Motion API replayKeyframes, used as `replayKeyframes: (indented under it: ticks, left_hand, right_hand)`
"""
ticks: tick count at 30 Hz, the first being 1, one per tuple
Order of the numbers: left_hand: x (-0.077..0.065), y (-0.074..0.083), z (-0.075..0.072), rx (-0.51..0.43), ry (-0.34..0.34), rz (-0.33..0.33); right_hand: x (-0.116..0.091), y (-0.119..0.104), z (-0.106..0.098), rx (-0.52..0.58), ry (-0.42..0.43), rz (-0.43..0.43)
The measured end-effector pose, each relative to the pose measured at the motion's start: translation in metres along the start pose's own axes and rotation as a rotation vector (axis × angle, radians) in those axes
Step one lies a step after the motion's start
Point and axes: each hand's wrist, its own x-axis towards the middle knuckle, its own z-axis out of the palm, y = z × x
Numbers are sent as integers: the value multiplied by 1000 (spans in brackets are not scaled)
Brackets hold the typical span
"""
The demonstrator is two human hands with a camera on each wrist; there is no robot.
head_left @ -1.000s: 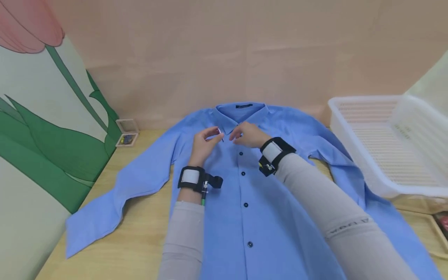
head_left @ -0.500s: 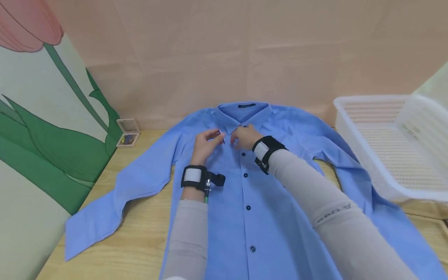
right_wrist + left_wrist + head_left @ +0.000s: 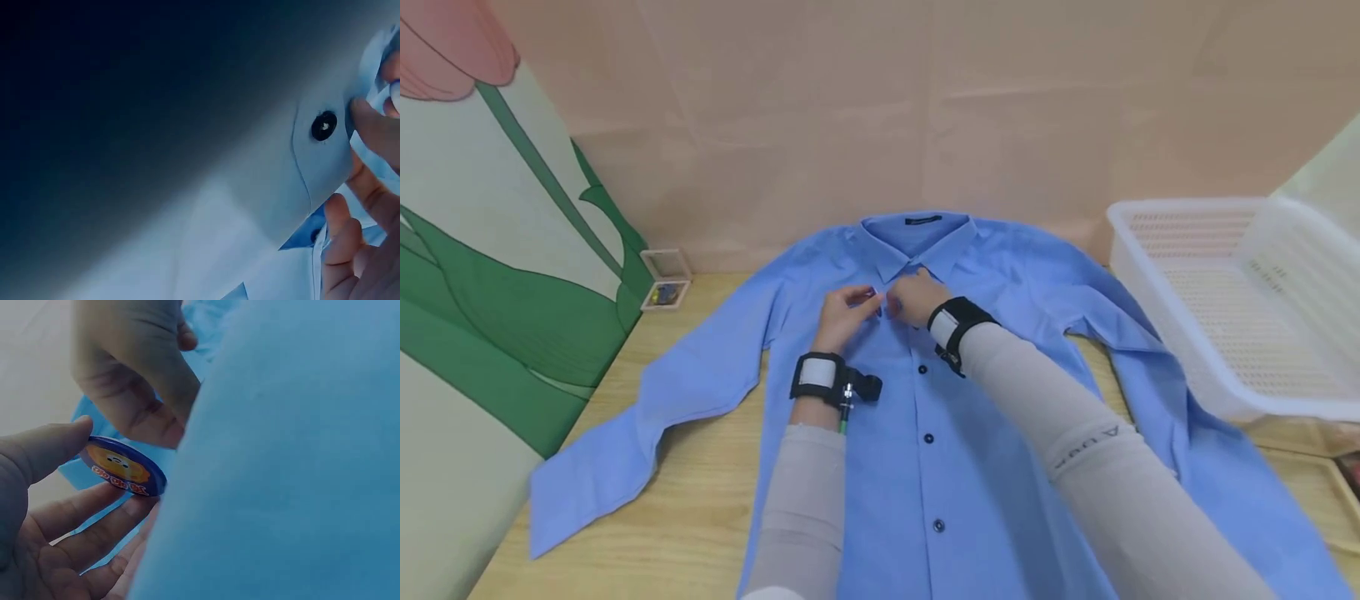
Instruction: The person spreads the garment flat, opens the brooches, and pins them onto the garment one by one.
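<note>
A blue button-up shirt point(image 3: 880, 500) lies spread on the table, collar point(image 3: 957, 243) at the far side. My left hand point(image 3: 841, 317) is over its chest, pinching a round pin badge point(image 3: 122, 465) between thumb and fingers. In the left wrist view the badge shows a dark blue rim and an orange-yellow cartoon face; its back is hidden. Just right of it, below the collar, my right hand point(image 3: 916, 298) pinches the shirt's front edge. A dark button point(image 3: 324, 126) sits beside those fingers in the right wrist view. Blue cloth covers part of the left wrist view.
A white plastic basket point(image 3: 1217, 392) stands at the right, against one sleeve. At the back left is a small open box point(image 3: 664, 296) with small colourful items. Part of a wooden tray point(image 3: 1303, 479) shows at the right edge. Walls border the table behind and left.
My right hand has moved slightly left and down, closer to the left hand, and its fingers have taken hold of the shirt's front. The left hand keeps the badge nearly in place.
</note>
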Motion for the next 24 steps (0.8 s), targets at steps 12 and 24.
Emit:
replayKeyframes:
  ticks: [12, 24]
  left_hand:
    - [0, 4, -9, 24, -103, -126]
    - [-1, -3, -4, 137, -262, -25]
  right_hand:
    - [-3, -3, -6, 131, 107, 89]
    - [-8, 1, 0, 128, 127, 38]
